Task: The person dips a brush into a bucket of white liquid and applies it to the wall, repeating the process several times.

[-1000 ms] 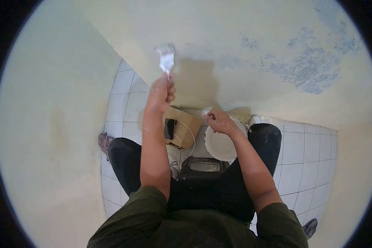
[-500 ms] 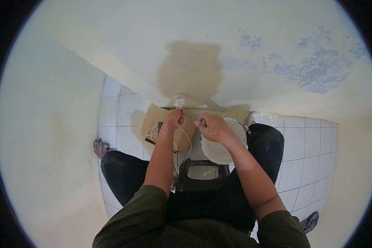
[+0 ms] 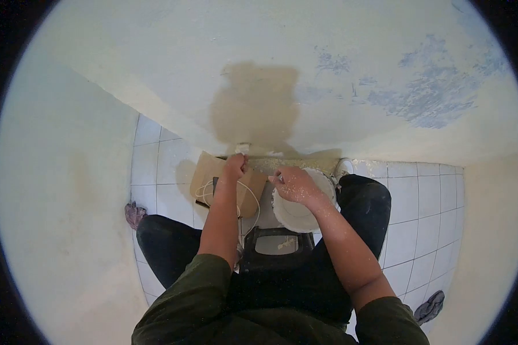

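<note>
My left hand (image 3: 233,168) grips the handle of a paintbrush (image 3: 242,148), whose white bristles touch the bottom of the pale wall (image 3: 305,52) just above the floor. My right hand (image 3: 294,184), flecked with paint, rests on the rim of a white paint bucket (image 3: 302,215) standing between my knees; whether it holds anything is hidden. A brown cardboard piece (image 3: 207,172) with a phone and a white cable on it lies under my left wrist.
I sit on a small black stool (image 3: 273,244) on white floor tiles (image 3: 420,218). A crumpled rag (image 3: 134,214) lies at the left by the side wall, another rag (image 3: 431,307) at the lower right. Blue patches (image 3: 420,98) show through the wall's paint.
My left hand has brought the brush down from high on the wall to its base by the floor. My right hand stayed on the bucket's rim.
</note>
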